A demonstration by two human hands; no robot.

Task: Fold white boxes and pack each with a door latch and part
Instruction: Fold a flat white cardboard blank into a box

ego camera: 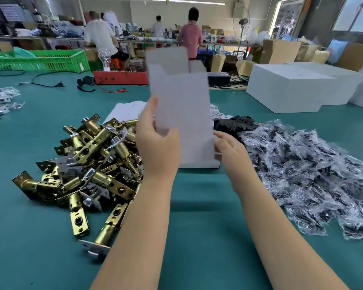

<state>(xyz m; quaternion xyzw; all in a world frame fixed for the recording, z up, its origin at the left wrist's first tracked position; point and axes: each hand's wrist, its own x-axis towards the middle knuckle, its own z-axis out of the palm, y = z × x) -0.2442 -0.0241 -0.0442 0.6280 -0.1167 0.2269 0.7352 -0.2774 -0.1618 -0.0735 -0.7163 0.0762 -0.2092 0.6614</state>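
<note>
Both hands hold flat white box [182,105] upright: left hand [155,141], right hand [228,149]

Bare hands [157,147] (no gloves); forearms unsleeved

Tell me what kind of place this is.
Likely a factory packing floor: a heap of brass door latches, a pile of bagged parts, and a flat white box held up in both hands over a green table.
</note>
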